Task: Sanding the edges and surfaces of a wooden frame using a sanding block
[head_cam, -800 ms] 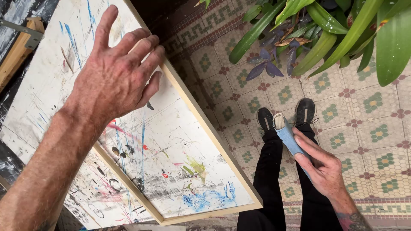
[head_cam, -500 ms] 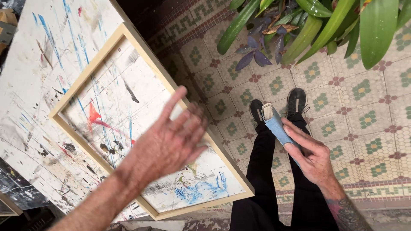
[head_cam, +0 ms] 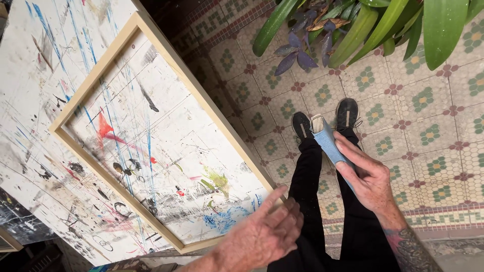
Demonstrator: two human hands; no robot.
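Fingers (head_cam: 353,156) around forward-pointing blue block (head_cam: 327,141)

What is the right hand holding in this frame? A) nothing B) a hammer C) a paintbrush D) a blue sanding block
D: the right hand grips a blue sanding block over the legs, while the left hand is open near the wooden frame corner.

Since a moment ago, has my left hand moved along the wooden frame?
Yes. The left hand has slid off the paint-marked panel inside the wooden frame, down to the frame's lower corner nearest the legs.
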